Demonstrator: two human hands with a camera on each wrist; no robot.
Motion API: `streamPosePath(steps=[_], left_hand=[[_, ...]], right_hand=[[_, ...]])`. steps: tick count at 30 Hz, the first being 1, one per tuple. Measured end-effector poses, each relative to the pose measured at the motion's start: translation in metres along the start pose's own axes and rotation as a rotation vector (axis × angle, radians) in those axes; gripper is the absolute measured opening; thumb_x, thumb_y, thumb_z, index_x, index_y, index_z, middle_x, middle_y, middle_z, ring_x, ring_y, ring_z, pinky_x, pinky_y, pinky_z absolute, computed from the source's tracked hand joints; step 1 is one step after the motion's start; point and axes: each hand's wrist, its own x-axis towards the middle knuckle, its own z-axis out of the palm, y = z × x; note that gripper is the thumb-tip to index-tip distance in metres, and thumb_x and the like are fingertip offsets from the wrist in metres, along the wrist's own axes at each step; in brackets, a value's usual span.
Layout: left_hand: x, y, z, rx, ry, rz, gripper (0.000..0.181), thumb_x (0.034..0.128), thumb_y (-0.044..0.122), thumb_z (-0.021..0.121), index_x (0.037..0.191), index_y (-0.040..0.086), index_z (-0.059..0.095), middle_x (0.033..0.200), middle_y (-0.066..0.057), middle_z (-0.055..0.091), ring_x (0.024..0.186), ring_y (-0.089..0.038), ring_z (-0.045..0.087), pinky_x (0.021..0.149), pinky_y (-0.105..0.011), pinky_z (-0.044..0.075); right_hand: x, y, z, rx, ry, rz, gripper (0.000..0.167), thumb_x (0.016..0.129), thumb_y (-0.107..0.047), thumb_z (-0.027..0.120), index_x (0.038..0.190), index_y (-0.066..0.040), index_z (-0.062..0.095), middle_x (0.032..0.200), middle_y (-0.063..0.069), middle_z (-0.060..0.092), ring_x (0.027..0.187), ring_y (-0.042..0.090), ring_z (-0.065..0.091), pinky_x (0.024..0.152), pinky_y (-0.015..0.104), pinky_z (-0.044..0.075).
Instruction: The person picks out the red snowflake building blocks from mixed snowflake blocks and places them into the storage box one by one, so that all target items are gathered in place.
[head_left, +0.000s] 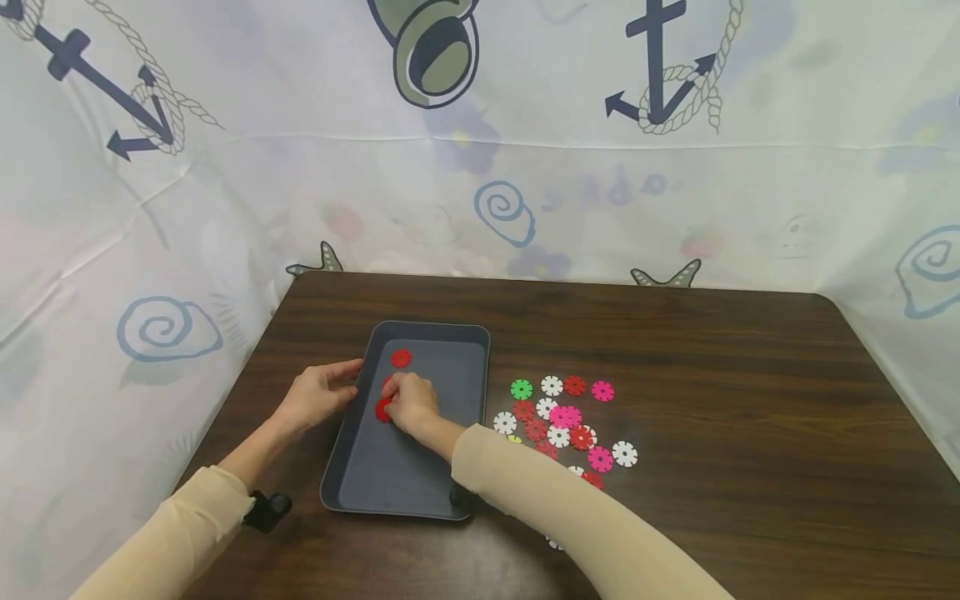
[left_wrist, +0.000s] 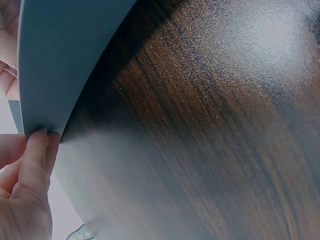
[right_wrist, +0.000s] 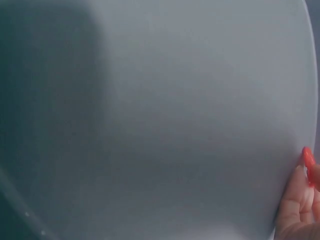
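Note:
In the head view, a dark grey baking tray [head_left: 405,492] lies on the table. My left hand [head_left: 318,396] is at its left side; the left wrist view shows fairly straight fingertips [left_wrist: 37,137] touching the tray's outer wall [left_wrist: 65,55]. Over the tray, my right hand [head_left: 414,404] pinches a red notched plastic disc [head_left: 383,410], also seen as a red edge [right_wrist: 309,162] in the right wrist view. Another red disc [head_left: 401,357] lies flat near the tray's far end. A further bit of red just above the right hand is mostly hidden by it.
Right of the tray, loose discs lie scattered: several white [head_left: 624,454], red [head_left: 574,385] and pink [head_left: 602,391] ones, plus a green one [head_left: 521,389]. Some overlap, and the right sleeve [head_left: 555,500] covers part of the group. A patterned curtain [head_left: 570,208] hangs behind the table.

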Motion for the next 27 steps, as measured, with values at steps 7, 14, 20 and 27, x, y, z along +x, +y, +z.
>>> streamPosePath(steps=[7, 14, 20, 27], left_hand=[[-0.0018, 0.0018, 0.0001, -0.006, -0.005, 0.009, 0.049, 0.0898, 0.001, 0.057, 0.136, -0.007, 0.043, 0.13, -0.03, 0.051, 0.112, -0.038, 0.057, 0.078, -0.033, 0.056], [-0.0015, 0.0021, -0.0004, -0.01, 0.0, 0.015, 0.049, 0.0893, 0.0, 0.057, 0.136, -0.007, 0.043, 0.129, -0.031, 0.051, 0.112, -0.038, 0.057, 0.077, -0.032, 0.056], [-0.0012, 0.0009, 0.0001, -0.018, -0.002, 0.003, 0.049, 0.0896, 0.0, 0.056, 0.136, -0.007, 0.043, 0.13, -0.03, 0.051, 0.113, -0.039, 0.056, 0.077, -0.031, 0.056], [-0.0021, 0.0036, 0.0001, -0.007, 0.006, 0.026, 0.049, 0.0894, 0.001, 0.057, 0.135, -0.008, 0.044, 0.129, -0.03, 0.052, 0.112, -0.038, 0.057, 0.077, -0.031, 0.056]], right_hand=[[0.0006, 0.0014, 0.0026, -0.017, 0.014, -0.007, 0.011, 0.073, -0.001, 0.073, 0.081, -0.008, 0.069, 0.065, -0.003, 0.056, 0.063, 0.007, 0.048, 0.059, 0.017, 0.039], [0.0014, 0.003, 0.0032, -0.019, 0.032, -0.029, 0.012, 0.072, 0.0, 0.073, 0.08, -0.008, 0.069, 0.067, -0.002, 0.058, 0.064, 0.008, 0.049, 0.06, 0.017, 0.039], [0.0021, 0.0041, 0.0036, -0.03, 0.04, -0.037, 0.012, 0.072, 0.0, 0.073, 0.08, -0.008, 0.069, 0.069, -0.001, 0.058, 0.067, 0.009, 0.051, 0.061, 0.017, 0.04], [0.0013, 0.0021, 0.0001, -0.004, 0.026, -0.004, 0.012, 0.074, -0.002, 0.072, 0.084, -0.008, 0.069, 0.071, -0.002, 0.057, 0.07, 0.009, 0.051, 0.064, 0.019, 0.04]])
